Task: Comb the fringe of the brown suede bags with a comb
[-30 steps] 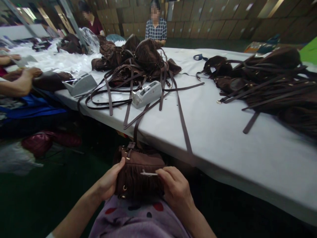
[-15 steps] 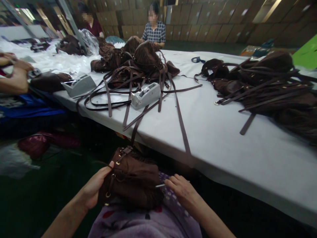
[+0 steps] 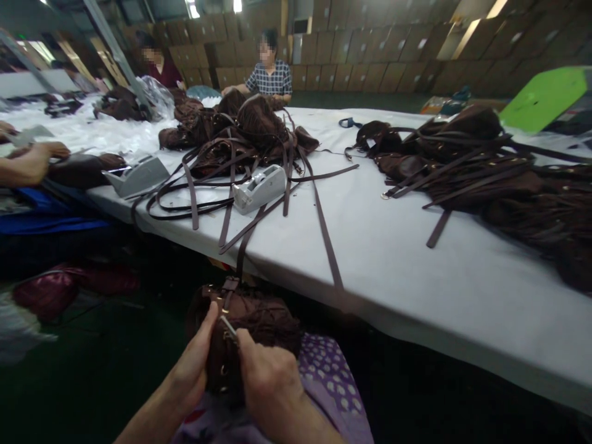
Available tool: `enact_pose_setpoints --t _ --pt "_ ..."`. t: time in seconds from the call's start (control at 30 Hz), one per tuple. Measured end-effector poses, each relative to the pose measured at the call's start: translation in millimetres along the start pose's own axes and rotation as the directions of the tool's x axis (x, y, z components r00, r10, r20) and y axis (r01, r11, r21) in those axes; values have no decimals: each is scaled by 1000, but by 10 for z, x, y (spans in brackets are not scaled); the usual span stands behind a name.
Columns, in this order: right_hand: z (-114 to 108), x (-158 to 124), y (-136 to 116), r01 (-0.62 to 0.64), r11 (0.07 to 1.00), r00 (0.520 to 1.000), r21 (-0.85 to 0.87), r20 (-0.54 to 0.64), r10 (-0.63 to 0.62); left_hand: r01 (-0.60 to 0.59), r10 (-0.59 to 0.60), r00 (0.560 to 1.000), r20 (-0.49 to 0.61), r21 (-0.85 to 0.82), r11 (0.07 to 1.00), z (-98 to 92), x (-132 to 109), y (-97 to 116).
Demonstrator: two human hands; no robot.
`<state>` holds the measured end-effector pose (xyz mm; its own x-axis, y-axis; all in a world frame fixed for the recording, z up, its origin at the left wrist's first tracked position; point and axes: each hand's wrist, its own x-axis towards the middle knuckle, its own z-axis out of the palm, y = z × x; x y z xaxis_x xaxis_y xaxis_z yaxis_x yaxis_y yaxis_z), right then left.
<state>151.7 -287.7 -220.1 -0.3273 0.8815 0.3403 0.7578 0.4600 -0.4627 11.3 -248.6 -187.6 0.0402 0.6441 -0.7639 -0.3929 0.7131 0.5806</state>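
Observation:
A small brown fringed bag (image 3: 259, 317) rests on my lap, over purple patterned cloth (image 3: 330, 385). My left hand (image 3: 194, 364) grips the bag's left side, thumb up along it. My right hand (image 3: 268, 382) is closed on a thin light-coloured tool (image 3: 229, 327) whose tip touches the bag near its gold hardware. The bag's long brown strap (image 3: 245, 237) runs up over the edge of the white table (image 3: 393, 265).
On the table lie a grey tape dispenser (image 3: 259, 187), a second one (image 3: 137, 175), a heap of brown bags and straps (image 3: 240, 132), and another heap at the right (image 3: 499, 166). Another person's hands (image 3: 32, 161) work at the left. Two people sit at the far side.
My right hand has moved left onto the bag with the thin tool, and the bag has turned in my lap. The camera has shifted to the right and tilted slightly upward.

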Motion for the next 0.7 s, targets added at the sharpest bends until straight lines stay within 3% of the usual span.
enact_pose_setpoints --t 0.07,0.2,0.27,0.4,0.5,0.53,0.6,0.67,0.7 --pt "173 20 30 54 985 997 -164 55 -46 -68 69 997 -29 29 997 -44 6 -17" --pt "334 -151 504 -102 918 958 -383 210 194 -140 159 977 -143 133 981 -188 -2 -74" --pt "300 -307 815 -242 873 885 -424 272 378 -123 146 975 -166 138 983 -251 -37 -94" --pt "35 -707 1365 -473 727 689 -497 307 657 -152 185 945 -270 138 979 -377 -146 29" --pt "-179 -897 1479 -582 687 634 -435 287 718 -158 192 930 -313 131 979 -429 -174 163" --pt "-221 -900 1420 -623 689 649 -370 248 720 -154 183 933 -309 116 981 -423 -164 183" --pt "-243 -806 1172 -609 763 765 -218 95 637 -144 163 938 -307 85 986 -372 -125 176" --pt "-185 -619 839 -394 903 919 -172 -66 389 -132 149 940 -306 75 988 -290 -93 131" --pt "-133 -516 689 -253 948 967 -195 -93 239 -124 141 945 -295 75 989 -251 -88 107"
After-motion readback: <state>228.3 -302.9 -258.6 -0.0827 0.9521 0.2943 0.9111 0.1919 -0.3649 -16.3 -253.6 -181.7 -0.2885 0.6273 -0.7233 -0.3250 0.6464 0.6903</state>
